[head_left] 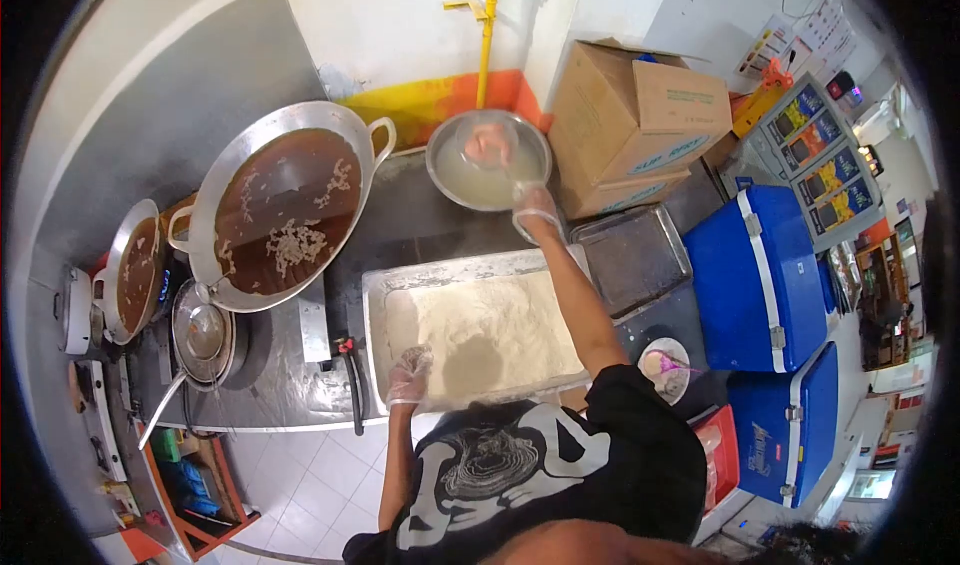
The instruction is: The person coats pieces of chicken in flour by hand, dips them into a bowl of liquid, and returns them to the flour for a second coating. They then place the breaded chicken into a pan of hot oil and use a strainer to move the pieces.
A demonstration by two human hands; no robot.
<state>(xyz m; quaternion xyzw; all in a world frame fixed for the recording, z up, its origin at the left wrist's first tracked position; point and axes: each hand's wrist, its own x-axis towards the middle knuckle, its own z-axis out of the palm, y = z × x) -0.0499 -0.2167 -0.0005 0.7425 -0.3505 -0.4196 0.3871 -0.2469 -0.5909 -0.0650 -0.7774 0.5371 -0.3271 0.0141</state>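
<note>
My right hand (537, 210), in a clear plastic glove, is closed around the handle of a round strainer (514, 173). Pinkish pieces of raw meat (488, 145) lie in the strainer, which is over a metal bowl (447, 187) of cloudy liquid. My left hand (408, 375), gloved and dusted with flour, is at the near left corner of a large metal tray (374, 310). Its fingers look loosely extended, with nothing visible in them. White flour (505, 315) fills the tray, with a shadow across its near part.
Left of the tray stand a big wok (205, 200) of brown oil with bits floating and a smaller oil pan (137, 265). A pot with a strainer (205, 332) sits between them. Cardboard boxes (640, 115), a dark tray (635, 255), a small bowl (665, 365) and blue coolers (760, 275) are rightward.
</note>
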